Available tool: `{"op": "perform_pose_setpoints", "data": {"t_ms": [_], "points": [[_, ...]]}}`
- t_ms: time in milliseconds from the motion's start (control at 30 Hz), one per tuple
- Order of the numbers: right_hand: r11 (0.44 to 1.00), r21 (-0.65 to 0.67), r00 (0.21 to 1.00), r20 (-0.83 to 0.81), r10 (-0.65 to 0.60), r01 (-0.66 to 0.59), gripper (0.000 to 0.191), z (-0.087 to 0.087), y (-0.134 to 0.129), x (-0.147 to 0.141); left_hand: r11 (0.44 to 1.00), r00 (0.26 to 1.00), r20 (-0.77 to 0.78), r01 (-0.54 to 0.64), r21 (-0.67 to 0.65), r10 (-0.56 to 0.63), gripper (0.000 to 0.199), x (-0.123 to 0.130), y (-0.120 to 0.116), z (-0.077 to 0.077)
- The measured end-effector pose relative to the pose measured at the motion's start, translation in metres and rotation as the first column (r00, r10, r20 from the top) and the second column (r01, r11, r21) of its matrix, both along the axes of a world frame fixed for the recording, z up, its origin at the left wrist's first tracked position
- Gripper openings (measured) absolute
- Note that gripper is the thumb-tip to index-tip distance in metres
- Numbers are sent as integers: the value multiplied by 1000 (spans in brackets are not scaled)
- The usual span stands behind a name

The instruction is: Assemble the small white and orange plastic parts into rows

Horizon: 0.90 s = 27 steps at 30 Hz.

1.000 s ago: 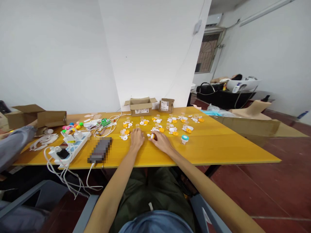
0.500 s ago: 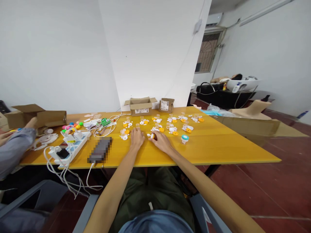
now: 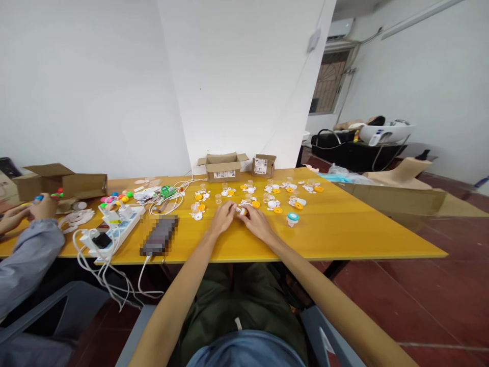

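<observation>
White and small, the plastic part (image 3: pixel 241 210) sits between the two hands above the near middle of the yellow worktop (image 3: pixel 344 232), pinched by the right hand (image 3: pixel 252 218), while the left hand (image 3: pixel 224 216) has its fingers drawn together beside it, whether gripping I cannot tell; its long axis and the way it points are too small to make out. Half a second ago the left hand lay further from the right, and now it angles inward, with a clear cup (image 3: pixel 218 199) in view past its fingers. Behind stands an open cardboard box (image 3: pixel 222 167), flaps spread, its contents hidden, beside a smaller box (image 3: pixel 263 166).
</observation>
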State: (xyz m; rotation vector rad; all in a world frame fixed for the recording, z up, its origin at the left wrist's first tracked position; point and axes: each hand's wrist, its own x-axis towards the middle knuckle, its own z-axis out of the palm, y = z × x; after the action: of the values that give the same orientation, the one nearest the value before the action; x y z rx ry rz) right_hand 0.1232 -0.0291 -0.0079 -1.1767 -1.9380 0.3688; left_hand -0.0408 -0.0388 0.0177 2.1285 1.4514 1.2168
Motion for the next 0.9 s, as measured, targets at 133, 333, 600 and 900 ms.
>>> {"op": "perform_pose_setpoints", "data": {"t_ms": [133, 333, 600, 900], "points": [[1000, -4, 999, -19, 30, -30, 20, 1, 1, 1, 991, 988, 82, 135, -23, -133, 13, 2, -2, 0], [996, -31, 994, -67, 86, -88, 17, 4, 1, 1, 978, 969, 146, 206, -45, -197, 12, 1, 2, -1], [984, -35, 981, -91, 173, -177, 18, 5, 1, 2, 979, 974, 110, 203, -33, -198, 18, 0, 4, -3], [983, -44, 981, -80, 177, -181, 22, 6, -1, 1, 976, 973, 80, 213, 44, -216, 23, 1, 2, -2]]}}
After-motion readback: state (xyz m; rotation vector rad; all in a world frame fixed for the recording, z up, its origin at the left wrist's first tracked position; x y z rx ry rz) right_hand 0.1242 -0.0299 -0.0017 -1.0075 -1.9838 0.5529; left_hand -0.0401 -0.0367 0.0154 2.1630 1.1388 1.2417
